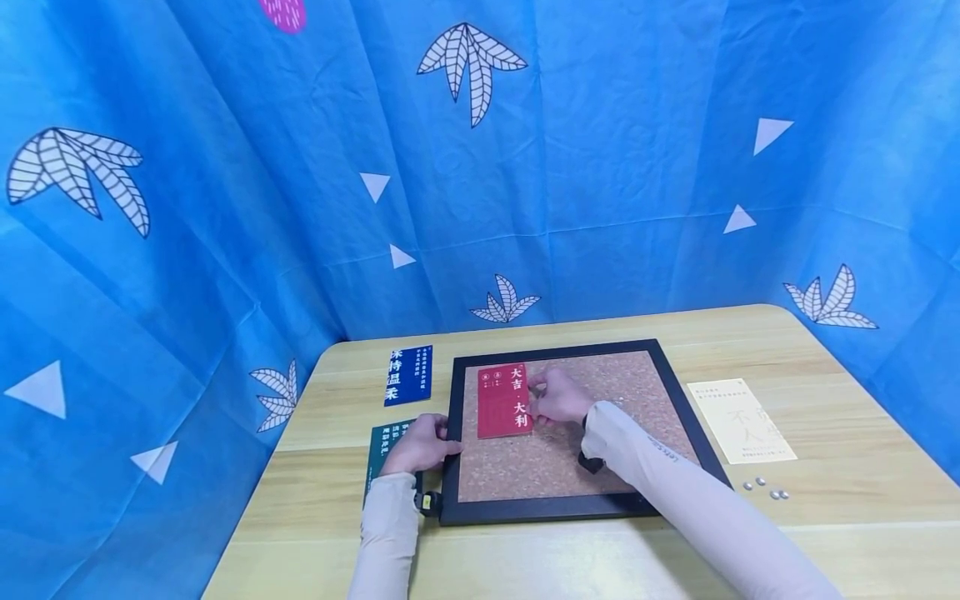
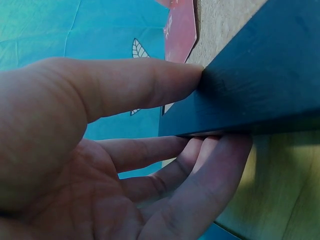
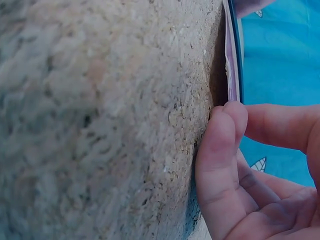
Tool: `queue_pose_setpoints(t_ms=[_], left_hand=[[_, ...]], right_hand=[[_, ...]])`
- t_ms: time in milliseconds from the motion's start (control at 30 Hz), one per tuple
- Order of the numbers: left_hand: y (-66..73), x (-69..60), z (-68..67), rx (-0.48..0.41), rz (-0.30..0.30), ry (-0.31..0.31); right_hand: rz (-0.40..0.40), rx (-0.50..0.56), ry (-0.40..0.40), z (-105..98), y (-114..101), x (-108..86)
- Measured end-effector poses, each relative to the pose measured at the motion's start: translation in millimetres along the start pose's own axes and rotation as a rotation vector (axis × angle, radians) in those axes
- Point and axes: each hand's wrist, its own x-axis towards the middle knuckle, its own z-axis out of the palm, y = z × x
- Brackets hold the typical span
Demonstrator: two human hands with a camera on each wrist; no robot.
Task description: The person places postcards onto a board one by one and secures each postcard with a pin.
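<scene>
A cork board (image 1: 570,467) in a black frame (image 1: 540,507) lies on the table. A red card (image 1: 495,404) with white characters is over the board's upper left part. My right hand (image 1: 558,395) pinches the card's right edge; in the right wrist view that hand (image 3: 250,175) has thumb and fingertips at the edge, with the card (image 3: 231,60) raised slightly off the cork. At the frame's left side is my left hand (image 1: 422,446). In the left wrist view its thumb lies on top of the frame (image 2: 260,75) and its fingers touch the outer side.
A blue card (image 1: 408,375) lies behind left of the board, a green card (image 1: 375,446) partly under my left hand's side. To the right are a cream card (image 1: 741,421) and several small silvery pieces (image 1: 776,494). A blue curtain (image 1: 600,167) hangs behind the table.
</scene>
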Motion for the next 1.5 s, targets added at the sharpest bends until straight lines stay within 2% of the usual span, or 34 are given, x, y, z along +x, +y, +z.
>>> queue_pose_setpoints(t_ms=[700,1500], left_hand=[[2.5,-3.5,-1.3,0.009,0.006,0.006],[3.5,-6.5,0.7,0.015,0.0,0.017]], right_hand=[[0.007,0.02,-0.025,1.8,-3.1,1.5],[0.0,0.027,0.006,3.8,-1.7,-0.3]])
